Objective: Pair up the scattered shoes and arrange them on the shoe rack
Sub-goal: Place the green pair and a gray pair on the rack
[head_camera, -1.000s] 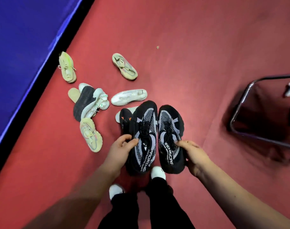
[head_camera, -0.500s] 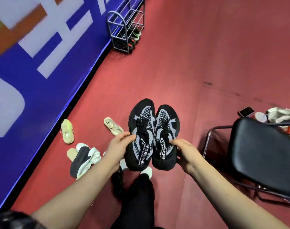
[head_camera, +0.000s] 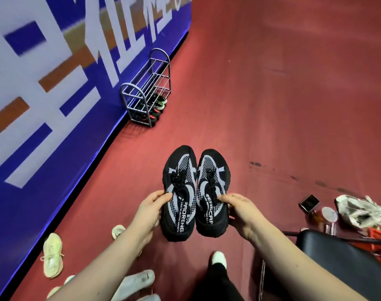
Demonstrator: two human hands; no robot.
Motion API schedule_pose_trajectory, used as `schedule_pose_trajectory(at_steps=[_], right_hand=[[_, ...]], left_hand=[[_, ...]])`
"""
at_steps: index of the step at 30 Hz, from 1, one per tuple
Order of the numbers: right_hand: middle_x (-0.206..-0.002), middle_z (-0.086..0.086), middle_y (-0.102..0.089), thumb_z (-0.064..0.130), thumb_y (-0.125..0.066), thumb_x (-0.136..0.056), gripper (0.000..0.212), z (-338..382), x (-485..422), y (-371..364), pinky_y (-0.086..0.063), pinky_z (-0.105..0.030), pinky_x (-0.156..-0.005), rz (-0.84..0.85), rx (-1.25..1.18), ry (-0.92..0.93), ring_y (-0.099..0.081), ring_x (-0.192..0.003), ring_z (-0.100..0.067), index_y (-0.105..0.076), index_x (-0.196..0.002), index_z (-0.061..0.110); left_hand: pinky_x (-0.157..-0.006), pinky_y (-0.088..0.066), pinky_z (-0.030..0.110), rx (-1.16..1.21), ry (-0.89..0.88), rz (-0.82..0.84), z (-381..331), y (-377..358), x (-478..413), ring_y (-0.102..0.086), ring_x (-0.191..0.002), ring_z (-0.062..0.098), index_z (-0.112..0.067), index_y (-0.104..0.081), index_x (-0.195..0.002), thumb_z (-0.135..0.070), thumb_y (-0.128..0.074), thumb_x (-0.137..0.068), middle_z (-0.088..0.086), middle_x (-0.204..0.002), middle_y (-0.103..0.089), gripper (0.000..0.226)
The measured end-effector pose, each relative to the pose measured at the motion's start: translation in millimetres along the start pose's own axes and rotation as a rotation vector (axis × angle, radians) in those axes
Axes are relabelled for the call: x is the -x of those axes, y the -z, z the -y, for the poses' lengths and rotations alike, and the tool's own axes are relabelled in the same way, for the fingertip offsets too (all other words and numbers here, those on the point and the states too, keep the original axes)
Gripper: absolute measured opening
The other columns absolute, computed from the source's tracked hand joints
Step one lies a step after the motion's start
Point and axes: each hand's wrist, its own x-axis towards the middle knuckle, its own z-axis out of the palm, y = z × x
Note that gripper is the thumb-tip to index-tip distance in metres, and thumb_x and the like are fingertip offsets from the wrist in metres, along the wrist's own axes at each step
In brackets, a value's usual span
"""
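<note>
I hold a pair of black-and-grey sneakers side by side in the air, toes pointing away. My left hand (head_camera: 149, 210) grips the left black sneaker (head_camera: 179, 192) at its side. My right hand (head_camera: 238, 210) grips the right black sneaker (head_camera: 212, 190). Ahead against the blue wall stands the grey metal shoe rack (head_camera: 146, 94), with dark shoes (head_camera: 158, 105) on its lower tiers. A pale yellow shoe (head_camera: 52, 255) lies on the red floor at lower left, with other light shoes (head_camera: 133, 283) partly hidden behind my left arm.
A blue banner wall (head_camera: 54, 105) runs along the left. A black chair (head_camera: 341, 263) stands at lower right, with a phone (head_camera: 309, 203), a cup (head_camera: 329, 213) and crumpled paper (head_camera: 359, 210) on the floor beyond it. My feet (head_camera: 217, 257) stand on the red floor.
The view has swung up from the scattered shoes toward the rack. Both hands have kept hold of the black pair and lifted it; the rack now looks nearer.
</note>
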Motion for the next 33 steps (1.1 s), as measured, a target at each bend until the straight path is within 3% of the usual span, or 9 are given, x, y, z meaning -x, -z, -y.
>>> schedule_pose_trajectory(at_steps=[2,6,10,15,20,26,31,33], right_hand=[[-0.073,-0.006,-0.061,0.014,-0.073,-0.072,0.016,34,-34,6,-0.037,-0.028,-0.062,0.011,0.011,0.006,-0.052,-0.062,-0.019,-0.059,-0.067,0.019],[-0.071,-0.005,-0.059,0.014,-0.073,-0.073,0.018,108,-107,19,-0.035,-0.027,-0.059,0.030,0.030,0.024,-0.050,-0.061,-0.019,-0.057,-0.066,0.019],[-0.075,-0.007,-0.061,0.014,-0.072,-0.075,0.012,198,-180,32,-0.037,-0.027,-0.058,0.102,0.075,0.036,-0.052,-0.064,-0.020,-0.060,-0.077,0.016],[-0.067,-0.004,-0.063,0.015,-0.072,-0.075,0.017,296,-261,18,-0.036,-0.024,-0.053,0.143,0.186,0.036,-0.053,-0.056,-0.016,-0.055,-0.076,0.016],[-0.066,-0.003,-0.062,0.015,-0.072,-0.075,0.018,385,-353,-12,-0.037,-0.023,-0.052,0.177,0.253,0.023,-0.053,-0.055,-0.016,-0.055,-0.074,0.017],[-0.054,0.003,-0.061,0.014,-0.072,-0.075,0.019,497,-476,-55,-0.037,-0.025,-0.056,0.164,0.252,0.021,-0.053,-0.056,-0.016,-0.053,-0.074,0.017],[-0.051,0.006,-0.061,0.014,-0.073,-0.074,0.019,581,-549,-65,-0.039,-0.026,-0.059,0.152,0.261,0.005,-0.054,-0.060,-0.017,-0.055,-0.077,0.017],[-0.053,0.005,-0.062,0.014,-0.073,-0.074,0.019,612,-582,-70,-0.040,-0.027,-0.061,0.164,0.270,0.007,-0.054,-0.061,-0.018,-0.055,-0.078,0.017]], left_hand=[[-0.065,-0.045,0.025,0.006,0.011,-0.018,-25,-19,-32,-0.063,-0.066,0.014,-0.018,-0.063,-0.107,-0.024,-0.064,-0.085,-0.002,-0.079,-0.074,0.023],[-0.057,-0.033,0.025,0.024,0.024,-0.027,-79,-67,-95,-0.062,-0.058,0.012,-0.018,-0.064,-0.108,-0.025,-0.063,-0.085,-0.002,-0.078,-0.074,0.023],[-0.064,-0.047,0.026,0.069,0.038,-0.070,-145,-114,-160,-0.067,-0.061,0.007,-0.019,-0.063,-0.109,-0.023,-0.063,-0.085,-0.003,-0.081,-0.075,0.024],[-0.067,-0.043,0.026,0.089,0.054,-0.107,-220,-144,-240,-0.061,-0.049,0.004,-0.018,-0.065,-0.107,-0.024,-0.062,-0.085,-0.009,-0.070,-0.072,0.023],[-0.056,-0.038,0.022,0.125,0.058,-0.143,-292,-159,-328,-0.055,-0.039,0.002,-0.017,-0.064,-0.104,-0.021,-0.059,-0.088,-0.011,-0.056,-0.067,0.017],[-0.053,-0.034,0.020,0.131,0.054,-0.135,-395,-171,-467,-0.048,-0.035,0.003,-0.017,-0.062,-0.108,-0.023,-0.058,-0.088,-0.011,-0.046,-0.060,0.021],[-0.062,-0.045,0.023,0.117,0.056,-0.131,-463,-192,-552,-0.059,-0.048,0.004,-0.019,-0.063,-0.111,-0.025,-0.062,-0.086,-0.009,-0.064,-0.069,0.026],[-0.069,-0.049,0.026,0.107,0.047,-0.116,-489,-203,-585,-0.065,-0.062,0.008,-0.019,-0.064,-0.110,-0.026,-0.062,-0.086,-0.006,-0.078,-0.073,0.025]])
